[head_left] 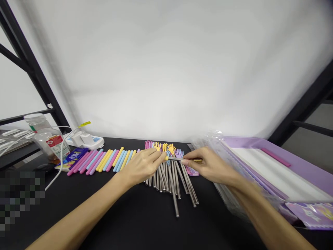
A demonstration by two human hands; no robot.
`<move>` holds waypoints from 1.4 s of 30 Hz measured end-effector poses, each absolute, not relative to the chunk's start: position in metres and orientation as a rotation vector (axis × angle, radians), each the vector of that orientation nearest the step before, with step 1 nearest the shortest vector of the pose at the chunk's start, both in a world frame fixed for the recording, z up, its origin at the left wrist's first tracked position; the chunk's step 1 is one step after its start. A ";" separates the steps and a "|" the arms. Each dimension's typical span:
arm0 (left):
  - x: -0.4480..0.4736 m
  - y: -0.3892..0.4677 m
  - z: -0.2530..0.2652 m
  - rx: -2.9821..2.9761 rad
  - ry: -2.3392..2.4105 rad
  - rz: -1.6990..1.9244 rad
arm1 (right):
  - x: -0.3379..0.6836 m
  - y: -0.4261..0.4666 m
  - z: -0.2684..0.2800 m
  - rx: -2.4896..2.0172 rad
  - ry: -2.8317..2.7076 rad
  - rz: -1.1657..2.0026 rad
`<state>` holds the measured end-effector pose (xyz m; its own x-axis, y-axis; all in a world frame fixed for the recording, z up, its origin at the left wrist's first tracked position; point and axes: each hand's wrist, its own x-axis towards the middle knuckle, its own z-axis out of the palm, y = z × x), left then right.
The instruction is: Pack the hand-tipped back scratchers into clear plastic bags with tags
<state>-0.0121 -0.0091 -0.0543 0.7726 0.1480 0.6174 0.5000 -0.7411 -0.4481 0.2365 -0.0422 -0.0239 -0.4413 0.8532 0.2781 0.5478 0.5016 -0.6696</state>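
Note:
A back scratcher point(174, 159) with a metal rod is held level between my two hands. My left hand point(144, 162) is closed around its yellow end, which shows just past the fingers. My right hand point(206, 163) pinches the rod from the other side, and a bit of yellow shows beneath that hand. Under them lies a pile of metal rods point(176, 191) with small hand-shaped heads point(171, 148) in pink, yellow, blue and purple. To the left, a row of coloured handles point(104, 161) lies side by side, partly covered by my left hand.
At the left stand a clear plastic jar point(48, 137), a white power strip point(88, 140) with a cable, and a blue packet point(75, 155). On the right are clear plastic bags point(221, 166) and a purple box point(239, 140) with a pink stick point(275, 157). A white wall rises behind.

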 end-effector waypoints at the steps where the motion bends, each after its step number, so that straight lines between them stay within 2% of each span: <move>1: -0.010 -0.010 -0.055 -2.323 -0.472 -0.757 | 0.235 -0.042 -0.024 -1.149 -2.125 0.753; 3: -0.004 -0.013 -0.058 -2.299 -0.453 -0.749 | 0.232 -0.042 -0.026 -1.163 -2.076 0.883; 6: 0.005 -0.014 -0.061 -2.322 -0.444 -0.681 | 0.226 -0.042 -0.030 -1.168 -2.090 0.907; 11: -0.015 0.007 -0.052 -2.439 -0.538 -0.550 | 0.237 -0.039 -0.029 -1.204 -2.095 0.750; 16: -0.039 0.018 -0.036 -2.334 -0.846 -0.570 | 0.251 -0.038 -0.018 -1.198 -2.037 0.546; 21: -0.016 0.002 -0.044 -2.269 -0.772 -0.672 | 0.242 -0.042 -0.018 -1.117 -2.044 0.512; 28: -0.047 0.021 -0.027 -2.042 -0.961 -0.763 | 0.252 -0.041 -0.015 -1.173 -2.065 0.361; 36: -0.018 -0.001 -0.036 -2.062 -0.711 -0.797 | 0.250 -0.040 -0.018 -1.161 -2.107 0.187; 42: -0.060 0.019 -0.020 -1.798 -1.002 -0.902 | 0.260 -0.040 -0.014 -1.239 -2.061 -0.003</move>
<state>-0.0602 0.0193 -0.0199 0.4148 0.2670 0.8698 0.8929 -0.3033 -0.3327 0.2603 -0.0398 -0.0141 -0.2782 0.7677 0.5772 0.7696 0.5378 -0.3443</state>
